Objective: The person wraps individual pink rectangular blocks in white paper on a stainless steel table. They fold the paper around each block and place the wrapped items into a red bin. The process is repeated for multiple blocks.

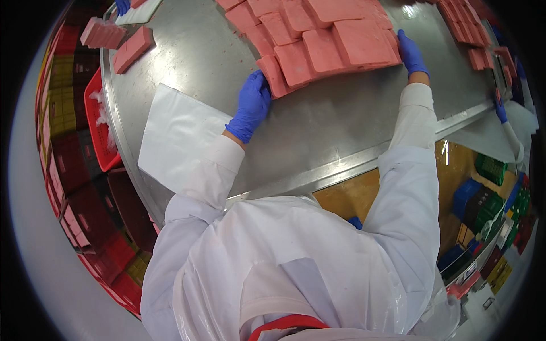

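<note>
Before me, a wide batch of pink slabs (307, 51), which look like pressed meat, lies in overlapping rows on a stainless steel table (324, 123). My left hand (254, 104), in a blue glove, is against the near left end of the batch, its fingers bent at the slab's edge. At the right end, my right hand (413, 53), gloved in blue too, presses along the side with its fingers pointing away from me. The batch lies between both hands. Left of my left forearm, a white plastic sheet (179, 132) rests flat on the steel, partly beneath my sleeve.
Pink blocks (132, 49) sit at the table's far left, near another person's blue-gloved hand (123, 6). More stacked slabs (463, 21) are at far right, where another gloved hand (500, 108) shows. A red basket (96, 123) and stacked crates (64, 111) line the left.
</note>
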The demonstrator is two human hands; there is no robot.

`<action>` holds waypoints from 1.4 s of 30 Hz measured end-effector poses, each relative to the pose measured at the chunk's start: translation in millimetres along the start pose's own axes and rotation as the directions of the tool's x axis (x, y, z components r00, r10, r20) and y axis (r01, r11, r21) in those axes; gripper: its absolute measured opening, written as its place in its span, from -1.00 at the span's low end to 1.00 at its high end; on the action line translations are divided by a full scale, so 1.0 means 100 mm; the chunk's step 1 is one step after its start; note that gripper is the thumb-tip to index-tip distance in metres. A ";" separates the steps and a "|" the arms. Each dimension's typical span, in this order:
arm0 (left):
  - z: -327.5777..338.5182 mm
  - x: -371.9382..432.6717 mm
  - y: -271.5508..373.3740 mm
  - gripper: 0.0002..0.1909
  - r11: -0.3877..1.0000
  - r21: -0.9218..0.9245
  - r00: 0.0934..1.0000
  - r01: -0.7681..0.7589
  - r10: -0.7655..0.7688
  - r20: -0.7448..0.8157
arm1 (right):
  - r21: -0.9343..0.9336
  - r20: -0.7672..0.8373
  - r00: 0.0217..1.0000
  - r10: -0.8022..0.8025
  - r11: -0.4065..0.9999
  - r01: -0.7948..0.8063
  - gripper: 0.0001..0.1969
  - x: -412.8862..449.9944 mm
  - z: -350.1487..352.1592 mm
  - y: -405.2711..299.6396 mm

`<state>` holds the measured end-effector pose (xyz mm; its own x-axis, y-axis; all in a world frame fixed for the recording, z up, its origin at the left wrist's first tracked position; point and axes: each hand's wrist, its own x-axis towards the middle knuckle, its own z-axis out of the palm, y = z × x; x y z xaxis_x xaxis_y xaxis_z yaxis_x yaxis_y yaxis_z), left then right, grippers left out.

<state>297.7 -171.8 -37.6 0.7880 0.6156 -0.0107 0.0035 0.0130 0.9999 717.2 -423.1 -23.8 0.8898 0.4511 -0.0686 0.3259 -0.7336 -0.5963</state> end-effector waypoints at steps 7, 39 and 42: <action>0.32 -0.07 0.36 -0.56 0.960 -0.257 0.992 0.112 -0.092 0.087 | 0.114 0.068 0.964 -0.255 0.962 0.247 -0.75 -0.21 -0.08 -0.11; -2.46 -0.42 1.23 -0.51 0.824 0.488 0.852 -0.288 0.453 -0.263 | 0.888 0.345 0.797 -0.495 -0.103 -0.448 -0.44 -2.38 1.57 -3.40; -2.93 -0.22 1.44 -0.59 0.463 0.876 0.740 -0.134 0.635 -0.223 | 0.993 0.116 0.747 -0.655 0.076 -0.087 -0.54 -2.14 2.07 -3.96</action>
<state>100.5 47.6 103.8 0.4479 0.6389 0.6255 0.4352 -0.7668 0.4717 332.0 -124.1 61.7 0.4141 0.8761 0.2470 -0.3704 0.4100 -0.8335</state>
